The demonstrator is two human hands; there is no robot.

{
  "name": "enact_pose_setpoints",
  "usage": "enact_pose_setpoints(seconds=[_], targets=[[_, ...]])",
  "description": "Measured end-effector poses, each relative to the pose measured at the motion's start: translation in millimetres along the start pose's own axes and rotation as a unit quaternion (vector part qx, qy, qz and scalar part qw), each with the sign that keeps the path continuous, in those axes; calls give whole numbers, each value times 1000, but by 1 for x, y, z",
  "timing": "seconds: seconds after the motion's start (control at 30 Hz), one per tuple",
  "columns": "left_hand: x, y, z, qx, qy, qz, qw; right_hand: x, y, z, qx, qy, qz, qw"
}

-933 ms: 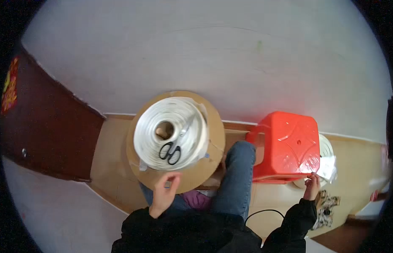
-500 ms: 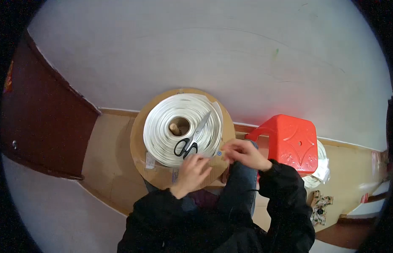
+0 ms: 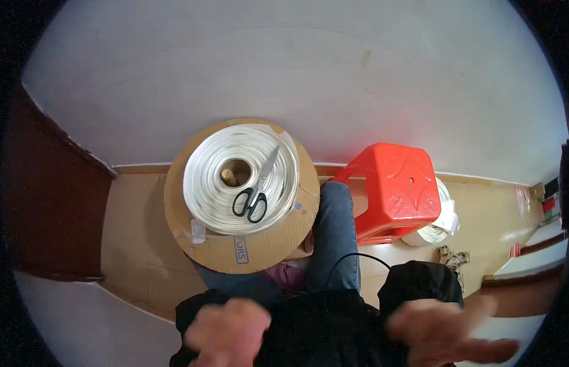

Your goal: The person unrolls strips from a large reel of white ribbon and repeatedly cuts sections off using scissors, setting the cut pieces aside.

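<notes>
My left hand (image 3: pixel 229 333) is smeared by motion close to my body, low in the view; its fingers look bent, and I cannot make out anything in them. To the lower right, my right hand (image 3: pixel 446 330) is also blurred, with its fingers spread and nothing visible in it. Both hands are apart from the large coil of white cord or tubing (image 3: pixel 202 189), which lies on a round cardboard disc (image 3: pixel 275 248). Black-handled scissors (image 3: pixel 262 179) rest on the coil, blades pointing away from me. A wooden-looking rod (image 3: pixel 229 178) shows in the coil's centre hole.
A red plastic stool (image 3: pixel 403 183) stands right of the coil, near the wall. Behind it another white coil (image 3: pixel 432 233) lies on the floor beside a patterned item (image 3: pixel 454 260). My jeans-clad leg (image 3: pixel 334 238) is between disc and stool. A dark red door (image 3: pixel 58 202) is at left.
Both hands have drawn back from the coil's near edge toward my body, the right one also swinging outward. The view has shifted; the scissors still lie on the coil.
</notes>
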State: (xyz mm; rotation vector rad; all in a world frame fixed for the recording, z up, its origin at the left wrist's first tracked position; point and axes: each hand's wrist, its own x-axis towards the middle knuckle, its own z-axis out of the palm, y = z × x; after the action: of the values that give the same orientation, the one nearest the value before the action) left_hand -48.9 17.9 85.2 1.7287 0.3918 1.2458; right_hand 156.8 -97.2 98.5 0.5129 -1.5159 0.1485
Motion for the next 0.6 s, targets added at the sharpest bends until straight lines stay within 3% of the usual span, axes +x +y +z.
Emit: enact_pose_setpoints(seconds=[0.2, 0.4, 0.53, 0.6], targets=[[-20, 32, 7, 73, 60, 52, 994, 15, -5, 11, -131, 80, 176, 972], [-4, 49, 14, 134, 107, 127, 977, 41, 1, 6, -265, 133, 334, 895], [24, 63, 17, 181, 143, 233, 945, 55, 21, -8, -343, 141, 385, 845], [22, 55, 20, 149, 170, 261, 938, 56, 25, -8, -351, 132, 349, 858]])
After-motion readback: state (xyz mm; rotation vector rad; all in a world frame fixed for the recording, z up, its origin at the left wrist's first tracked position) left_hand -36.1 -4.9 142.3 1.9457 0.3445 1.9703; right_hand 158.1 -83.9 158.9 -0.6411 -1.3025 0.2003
